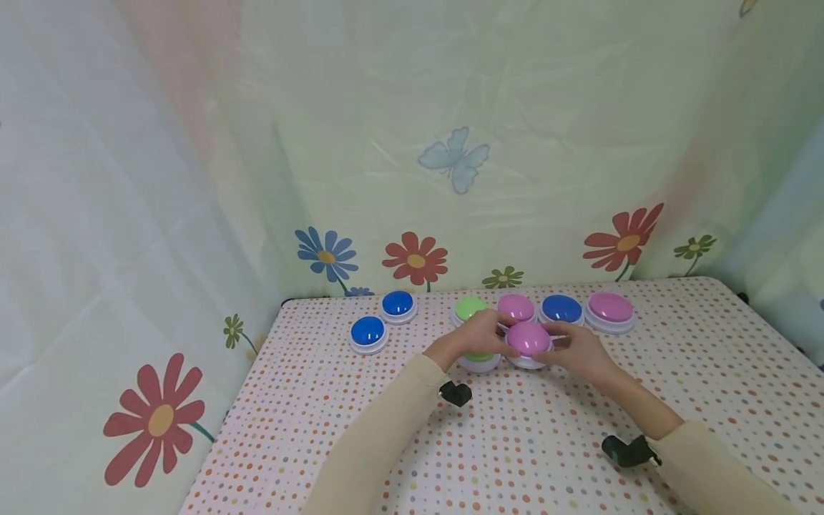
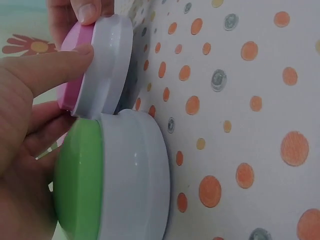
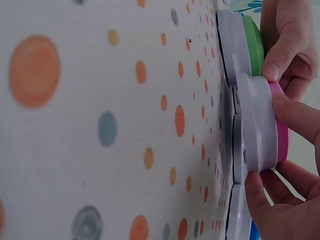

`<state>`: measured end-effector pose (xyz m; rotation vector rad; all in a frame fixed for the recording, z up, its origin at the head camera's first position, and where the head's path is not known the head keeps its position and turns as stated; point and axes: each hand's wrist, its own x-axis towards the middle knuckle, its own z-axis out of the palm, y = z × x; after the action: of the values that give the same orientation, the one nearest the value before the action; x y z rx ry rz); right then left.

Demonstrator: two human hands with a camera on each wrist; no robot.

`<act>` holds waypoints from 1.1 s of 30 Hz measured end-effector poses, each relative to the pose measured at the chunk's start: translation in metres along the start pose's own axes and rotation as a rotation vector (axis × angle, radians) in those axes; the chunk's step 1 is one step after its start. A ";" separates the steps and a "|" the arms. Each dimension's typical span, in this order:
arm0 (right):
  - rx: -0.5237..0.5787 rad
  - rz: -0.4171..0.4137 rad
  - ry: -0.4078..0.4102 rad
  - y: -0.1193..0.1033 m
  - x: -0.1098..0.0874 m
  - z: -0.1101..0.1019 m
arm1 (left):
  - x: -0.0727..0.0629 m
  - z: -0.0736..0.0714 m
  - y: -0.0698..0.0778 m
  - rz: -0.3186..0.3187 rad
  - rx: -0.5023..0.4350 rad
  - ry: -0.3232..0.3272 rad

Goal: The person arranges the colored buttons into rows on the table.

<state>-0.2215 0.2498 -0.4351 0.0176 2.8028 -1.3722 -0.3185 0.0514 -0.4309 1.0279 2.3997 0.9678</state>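
Note:
Both hands hold one round pink push button (image 1: pixel 528 338) with a white base between them. On its left side, the left hand (image 1: pixel 479 334) grips the rim, thumb on the pink dome's edge. From the right, the right hand (image 1: pixel 582 352) pinches the same button, its thumb on the dome and fingers along the white base (image 3: pixel 257 125). The base looks slightly raised off the table in the right wrist view. Close beside it sits a green button (image 2: pixel 80 185), partly under the left hand. Another green button (image 1: pixel 472 307) and a pink button (image 1: pixel 516 307) stand just behind.
A blue button (image 1: pixel 561 309) and another pink button (image 1: pixel 611 307) continue the back row rightward. Two blue buttons (image 1: pixel 368 331) stand apart at the left. A dotted cloth covers the table (image 1: pixel 515 443); a flower-printed curtain (image 1: pixel 360 143) hangs behind it.

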 end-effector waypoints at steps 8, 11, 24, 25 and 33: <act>0.013 0.003 -0.021 0.005 0.005 0.003 | 0.002 0.001 -0.005 -0.016 -0.008 0.003; 0.016 -0.004 -0.017 0.004 0.004 0.003 | 0.002 0.001 -0.006 -0.019 -0.019 0.014; 0.024 -0.003 -0.021 0.008 0.005 0.006 | -0.003 0.002 -0.003 -0.046 -0.027 0.016; 0.024 -0.003 -0.020 0.008 0.005 0.006 | -0.003 0.002 -0.004 -0.043 -0.021 0.016; 0.008 0.011 -0.033 0.010 0.007 0.007 | -0.003 0.005 -0.005 -0.059 -0.009 0.034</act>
<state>-0.2278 0.2508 -0.4473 0.0111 2.7664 -1.3684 -0.3168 0.0488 -0.4378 0.9387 2.4370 0.9819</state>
